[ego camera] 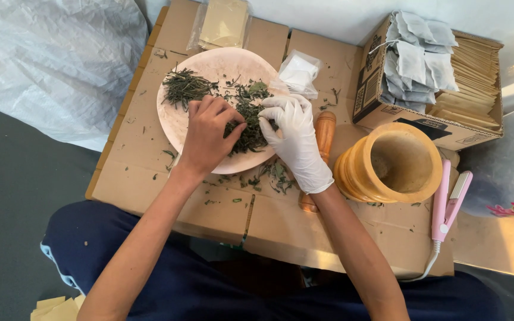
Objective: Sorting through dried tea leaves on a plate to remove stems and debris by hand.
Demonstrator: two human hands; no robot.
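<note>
A loose pile of dried green herbs (242,116) lies on the pale round plate (179,128) before you. It looks light, brittle and crumbly, so take small pinches from the pile's edge. Your bare left hand (206,137) and white-gloved right hand (292,134) both pinch into the leaves, fingers narrowed on them. The plate sits on flattened cardboard (281,220), with a wooden mortar (397,163) to your right. Dark floor lies beyond.

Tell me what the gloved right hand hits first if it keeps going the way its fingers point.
The right hand points up-left, so likely the dried herbs, then the left hand.
</note>
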